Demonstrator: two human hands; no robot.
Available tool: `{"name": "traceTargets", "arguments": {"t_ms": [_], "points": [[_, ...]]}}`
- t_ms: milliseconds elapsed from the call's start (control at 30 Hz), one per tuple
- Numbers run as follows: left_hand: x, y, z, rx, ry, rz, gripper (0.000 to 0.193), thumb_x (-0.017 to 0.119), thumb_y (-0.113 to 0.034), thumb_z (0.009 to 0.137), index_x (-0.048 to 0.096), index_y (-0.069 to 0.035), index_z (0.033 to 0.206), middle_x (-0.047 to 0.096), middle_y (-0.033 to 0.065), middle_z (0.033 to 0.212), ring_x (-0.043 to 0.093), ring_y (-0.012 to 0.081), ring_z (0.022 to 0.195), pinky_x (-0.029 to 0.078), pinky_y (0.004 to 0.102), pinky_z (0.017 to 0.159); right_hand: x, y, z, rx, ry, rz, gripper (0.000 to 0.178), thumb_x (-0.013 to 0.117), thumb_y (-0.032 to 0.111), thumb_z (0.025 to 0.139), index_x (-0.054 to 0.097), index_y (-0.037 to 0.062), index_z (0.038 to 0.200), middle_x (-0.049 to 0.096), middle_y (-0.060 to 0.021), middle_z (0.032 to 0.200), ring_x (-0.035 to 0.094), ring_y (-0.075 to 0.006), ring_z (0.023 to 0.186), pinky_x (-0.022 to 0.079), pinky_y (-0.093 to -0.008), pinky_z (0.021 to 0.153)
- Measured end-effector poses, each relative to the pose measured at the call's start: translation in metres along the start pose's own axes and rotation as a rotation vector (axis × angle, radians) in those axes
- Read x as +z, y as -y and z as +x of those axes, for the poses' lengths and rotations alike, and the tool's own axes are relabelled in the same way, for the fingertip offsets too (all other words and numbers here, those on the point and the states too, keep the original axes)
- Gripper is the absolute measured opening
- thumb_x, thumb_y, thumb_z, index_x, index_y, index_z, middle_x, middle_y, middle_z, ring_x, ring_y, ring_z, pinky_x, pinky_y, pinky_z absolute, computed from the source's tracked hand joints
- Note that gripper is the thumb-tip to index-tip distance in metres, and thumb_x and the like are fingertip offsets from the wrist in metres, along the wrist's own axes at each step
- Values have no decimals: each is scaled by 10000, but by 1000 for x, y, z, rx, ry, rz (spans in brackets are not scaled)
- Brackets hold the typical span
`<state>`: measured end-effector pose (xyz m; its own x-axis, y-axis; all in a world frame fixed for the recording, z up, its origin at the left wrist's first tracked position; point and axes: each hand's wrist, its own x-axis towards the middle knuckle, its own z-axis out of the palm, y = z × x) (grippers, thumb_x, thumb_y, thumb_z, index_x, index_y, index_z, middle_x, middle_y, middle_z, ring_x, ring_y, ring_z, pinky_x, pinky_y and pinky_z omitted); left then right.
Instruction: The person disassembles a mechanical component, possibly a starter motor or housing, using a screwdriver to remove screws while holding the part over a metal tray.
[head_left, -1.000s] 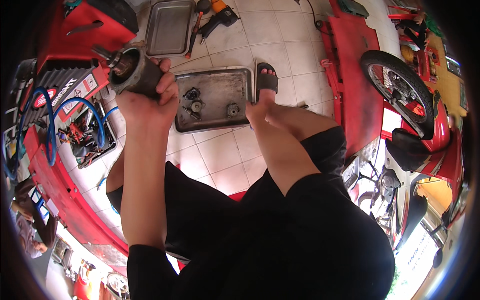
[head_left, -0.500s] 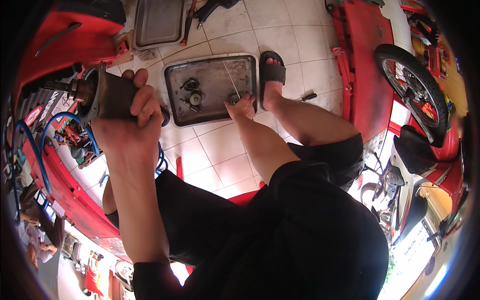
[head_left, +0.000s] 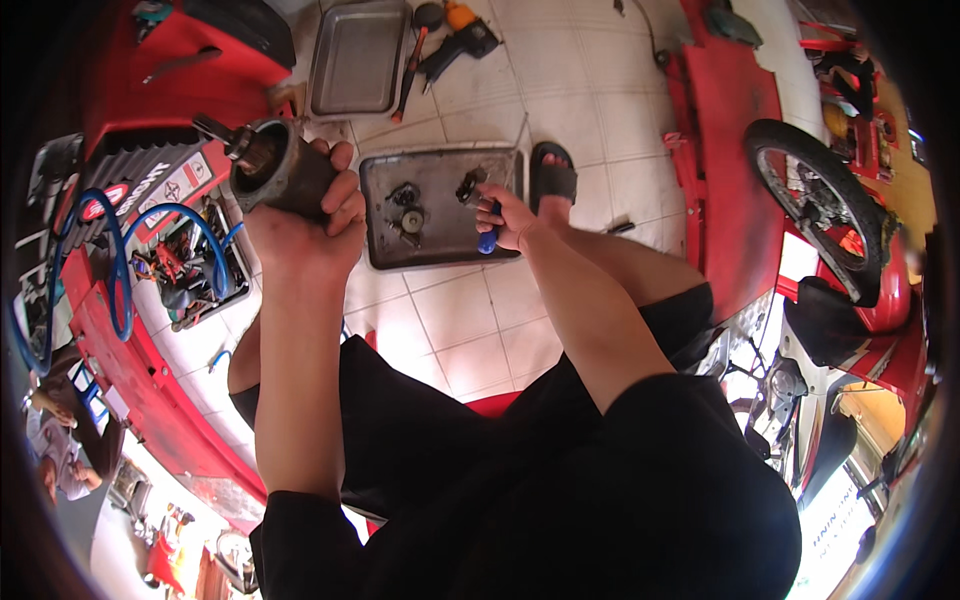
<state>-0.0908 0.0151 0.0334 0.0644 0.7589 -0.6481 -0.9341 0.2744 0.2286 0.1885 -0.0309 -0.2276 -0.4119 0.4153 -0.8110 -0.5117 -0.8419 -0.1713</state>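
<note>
"Head view: what does the left hand (head_left: 305, 235) have?"

"A cylindrical metal housing (head_left: 298, 180), up at 10 o'clock from the middle of the view. The grip is closed round it, fingers bent over its 3 o'clock side. A shaft (head_left: 238, 145) sticks out of its mouth, pointing to 10 o'clock."

"And the right hand (head_left: 512, 212)?"

"Near 12 o'clock, its grip curled in on a blue-handled tool (head_left: 487, 242), whose handle pokes out at the hand's 7 o'clock side. A dark metal part (head_left: 467, 192) is at the fingertips; how firmly they pinch it, I cannot tell."

"What lies under that part?"

"A shallow metal tray (head_left: 440, 240) on the tiled floor (head_left: 470, 320). Toward the tray's 9 o'clock side sit a small black part (head_left: 403, 195) and, touching or just beside it, a round part (head_left: 412, 221)."

"Anything farther out?"

"A second tray (head_left: 358, 65) at 11 o'clock, with a hammer (head_left: 408, 80) just beside it, then a black-and-orange power tool (head_left: 463, 43) at 12. The person's sandalled foot (head_left: 553, 180) is at 1, near the first tray, and a spoked wheel (head_left: 815, 195) stands between 2 and 3."
</note>
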Motion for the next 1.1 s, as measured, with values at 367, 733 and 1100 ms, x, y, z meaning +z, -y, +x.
{"name": "traceTargets", "arguments": {"t_ms": [367,733,1100], "points": [[11,18,0,203,-38,297,325,368,-367,983,577,-122,942,581,48,729,476,150,478,285,237,354,190,125,-180,-357,669,-380,529,651,209,819,498,-27,1268,635,-107,1014,381,-41,488,376,-252,501],[27,50,-2,481,-199,600,297,507,-258,914,667,-25,823,575,34,631,496,115,464,336,253,364,210,116,-230,-840,311,-876,634,790,54,656,531,-86,1218,610,-92,862,478,-60,570,369,-236,508],[11,50,5,805,-49,985,317,498,-194,926,653,65,830,528,23,613,467,98,602,387,275,574,208,118,-225,-914,224,-1187,573,816,85,624,621,-5,1155,457,62,514,367,-11,472,275,-191,484]]}}
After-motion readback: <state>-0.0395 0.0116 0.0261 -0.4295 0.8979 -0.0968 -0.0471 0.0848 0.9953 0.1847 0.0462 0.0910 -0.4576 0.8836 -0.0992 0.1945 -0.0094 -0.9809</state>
